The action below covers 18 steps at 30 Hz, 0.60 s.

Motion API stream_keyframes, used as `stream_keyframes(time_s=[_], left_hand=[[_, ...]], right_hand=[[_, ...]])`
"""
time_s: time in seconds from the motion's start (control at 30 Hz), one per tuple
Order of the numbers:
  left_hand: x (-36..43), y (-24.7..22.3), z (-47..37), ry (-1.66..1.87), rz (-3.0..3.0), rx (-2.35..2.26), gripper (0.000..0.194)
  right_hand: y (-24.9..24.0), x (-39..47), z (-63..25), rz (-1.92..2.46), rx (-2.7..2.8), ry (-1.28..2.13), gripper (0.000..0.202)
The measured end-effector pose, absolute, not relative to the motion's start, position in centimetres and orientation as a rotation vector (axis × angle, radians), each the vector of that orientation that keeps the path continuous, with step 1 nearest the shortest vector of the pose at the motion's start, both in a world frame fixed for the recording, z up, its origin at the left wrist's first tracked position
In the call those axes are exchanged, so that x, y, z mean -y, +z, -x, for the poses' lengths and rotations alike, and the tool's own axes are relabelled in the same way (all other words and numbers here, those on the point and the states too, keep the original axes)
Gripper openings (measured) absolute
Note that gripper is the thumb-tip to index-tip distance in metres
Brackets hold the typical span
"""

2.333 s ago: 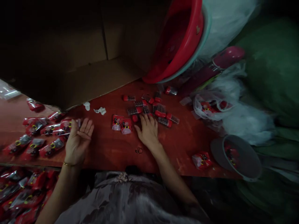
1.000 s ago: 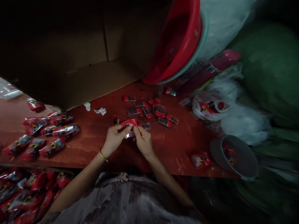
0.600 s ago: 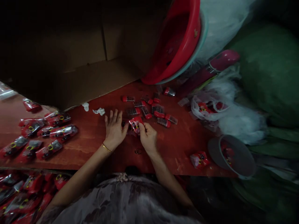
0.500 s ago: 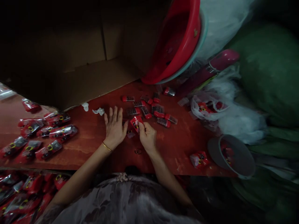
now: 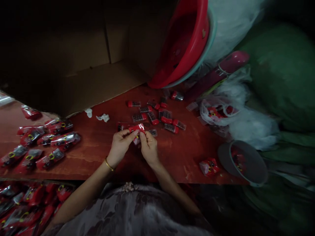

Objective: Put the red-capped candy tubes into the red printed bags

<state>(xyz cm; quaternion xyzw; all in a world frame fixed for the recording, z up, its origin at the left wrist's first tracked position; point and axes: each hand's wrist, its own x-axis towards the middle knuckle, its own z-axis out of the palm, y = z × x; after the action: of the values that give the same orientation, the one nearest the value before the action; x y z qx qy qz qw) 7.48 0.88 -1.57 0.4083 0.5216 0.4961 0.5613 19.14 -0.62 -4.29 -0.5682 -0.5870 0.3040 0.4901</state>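
Observation:
A small red printed packet [image 5: 138, 128] is pinched between both hands above the middle of the red table [image 5: 182, 157]. My left hand [image 5: 120, 146], with a gold bracelet at the wrist, grips its left side with thumb and fingers. On its right side my right hand [image 5: 149, 148] holds it the same way. Just beyond the hands lie several small clear packs with red ends [image 5: 153, 118]. Part of another clear pack [image 5: 153, 132] shows beside my right fingers, and a red and dark item [image 5: 121, 126] lies behind my left fingers.
A large open cardboard box [image 5: 98, 78] stands at the back left, with red and teal basins [image 5: 205, 39] beside it. Several filled red packets [image 5: 65, 139] lie left. A grey bucket [image 5: 223, 157], plastic bag [image 5: 206, 114] and maroon bottle [image 5: 209, 80] are right.
My left hand, open and flat on the table before, has moved right and closed on the red packet. My right hand has drawn slightly left with it.

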Motion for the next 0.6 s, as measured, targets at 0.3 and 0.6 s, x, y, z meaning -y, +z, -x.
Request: stream_keyframes(time_s=[0.3,0.6], left_hand=[[-0.9,-1.1,-5.9,1.127,-0.436,-1.184,0.04],[-0.6,-0.6,-6.1,1.05,-0.316,-1.192,0.046]], right_hand=[[-5.7,-0.8,-27.8,1.522,1.968,0.317,0.045],[-6.6,-1.4,-27.8,1.601,2.152,0.297,0.036]])
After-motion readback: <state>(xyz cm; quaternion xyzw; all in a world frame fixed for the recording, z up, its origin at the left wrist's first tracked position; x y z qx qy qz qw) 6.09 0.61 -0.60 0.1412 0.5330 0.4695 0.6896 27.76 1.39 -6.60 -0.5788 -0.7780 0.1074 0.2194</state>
